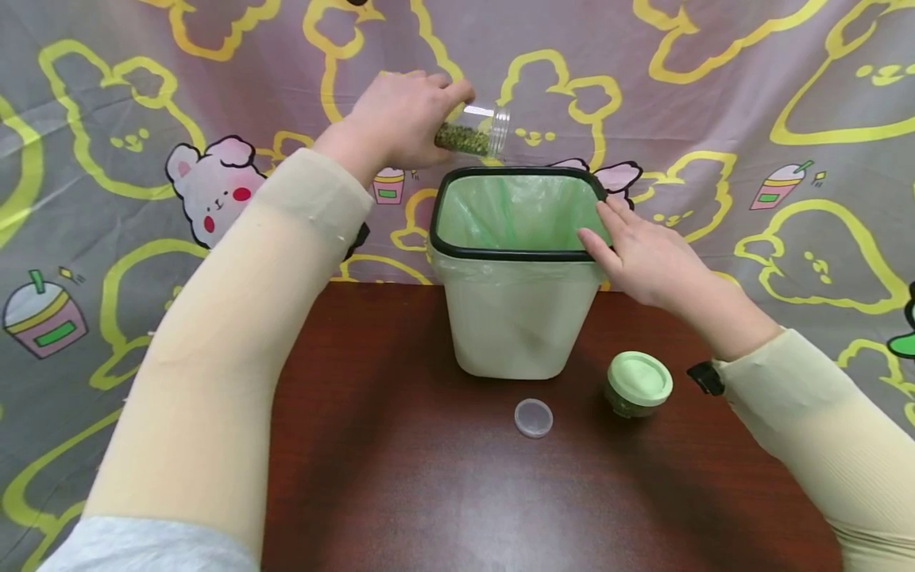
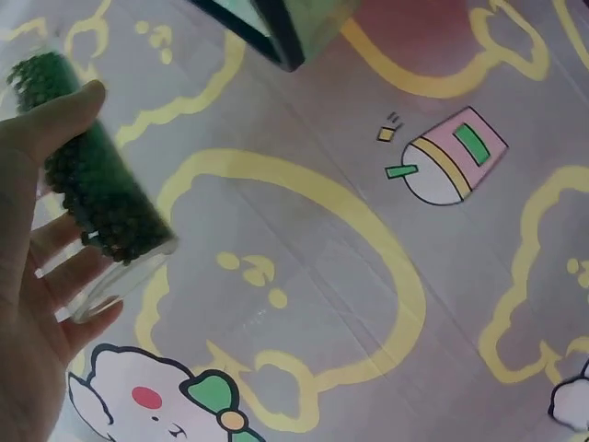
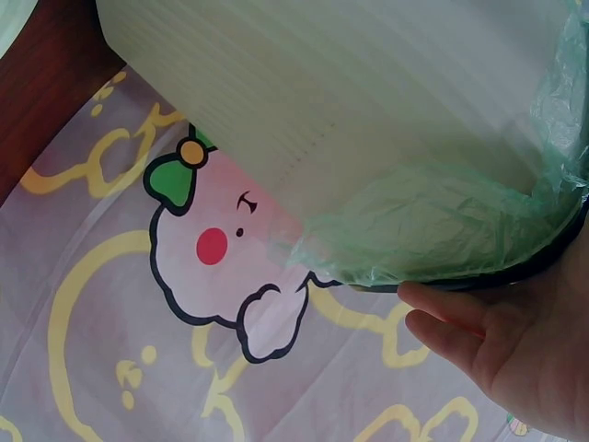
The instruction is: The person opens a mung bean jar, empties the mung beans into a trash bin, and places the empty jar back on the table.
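Observation:
Above the trash can's left rear rim, my left hand [image 1: 411,119] grips a clear jar [image 1: 473,131] tilted onto its side, its threaded mouth to the right. Green dried flakes [image 2: 115,203] lie along the inside of the jar in the left wrist view. The white trash can [image 1: 518,318] has a black rim and a pale green bag [image 3: 414,221] folded over its edge. My right hand [image 1: 643,250] rests against the can's right rim, fingers mostly straight, thumb at the inner edge. The right wrist view shows fingertips touching the rim from outside.
A small clear lid [image 1: 533,418] lies on the dark brown table [image 1: 372,477] in front of the can. To its right stands a round container with a light green lid [image 1: 639,378]. A patterned cloth [image 1: 236,95] hangs behind the table.

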`<move>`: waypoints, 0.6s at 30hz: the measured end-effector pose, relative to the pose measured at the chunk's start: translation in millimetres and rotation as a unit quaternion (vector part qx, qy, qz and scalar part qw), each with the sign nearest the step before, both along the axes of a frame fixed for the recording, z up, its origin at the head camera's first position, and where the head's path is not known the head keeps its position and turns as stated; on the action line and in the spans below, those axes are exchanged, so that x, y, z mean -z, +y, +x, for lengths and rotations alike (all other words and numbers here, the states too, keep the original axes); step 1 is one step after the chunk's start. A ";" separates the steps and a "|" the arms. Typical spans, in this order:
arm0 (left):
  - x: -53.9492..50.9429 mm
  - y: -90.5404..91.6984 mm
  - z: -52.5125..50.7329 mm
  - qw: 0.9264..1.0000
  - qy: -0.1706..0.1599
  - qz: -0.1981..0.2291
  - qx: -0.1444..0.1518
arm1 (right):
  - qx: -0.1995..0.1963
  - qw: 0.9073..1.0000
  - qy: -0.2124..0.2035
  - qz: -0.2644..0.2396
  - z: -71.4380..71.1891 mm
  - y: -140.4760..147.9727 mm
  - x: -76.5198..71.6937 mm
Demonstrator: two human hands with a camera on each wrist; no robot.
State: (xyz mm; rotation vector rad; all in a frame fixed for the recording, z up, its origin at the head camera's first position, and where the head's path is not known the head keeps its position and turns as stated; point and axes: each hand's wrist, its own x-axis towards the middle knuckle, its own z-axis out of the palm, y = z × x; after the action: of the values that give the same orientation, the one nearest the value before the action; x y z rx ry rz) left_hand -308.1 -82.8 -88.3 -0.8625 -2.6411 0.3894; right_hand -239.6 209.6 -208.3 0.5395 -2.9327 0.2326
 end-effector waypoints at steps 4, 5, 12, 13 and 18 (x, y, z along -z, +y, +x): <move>-0.3 1.0 0.3 1.000 0.004 0.002 0.003 | 0.001 1.000 -0.002 0.002 -0.2 0.0 0.3; 0.4 1.0 0.4 1.000 0.001 0.001 0.005 | 0.001 1.000 -0.002 0.003 -0.3 0.0 0.1; 4.9 -1.2 -0.8 1.000 -0.009 -0.005 0.008 | 0.000 1.000 0.000 0.007 -0.6 -0.2 0.5; 5.2 -1.5 -1.0 1.000 -0.010 -0.006 0.007 | 0.000 1.000 0.000 0.008 -0.7 -0.2 0.6; 4.9 -2.2 -2.5 1.000 -0.010 -0.005 0.008 | 0.000 1.000 0.005 0.011 -0.9 0.3 0.9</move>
State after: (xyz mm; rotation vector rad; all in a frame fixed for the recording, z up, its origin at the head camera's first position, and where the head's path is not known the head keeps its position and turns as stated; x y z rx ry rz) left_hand -310.7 -85.0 -93.1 -0.8948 -2.6514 0.3907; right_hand -240.5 209.9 -209.2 0.5432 -2.9287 0.1974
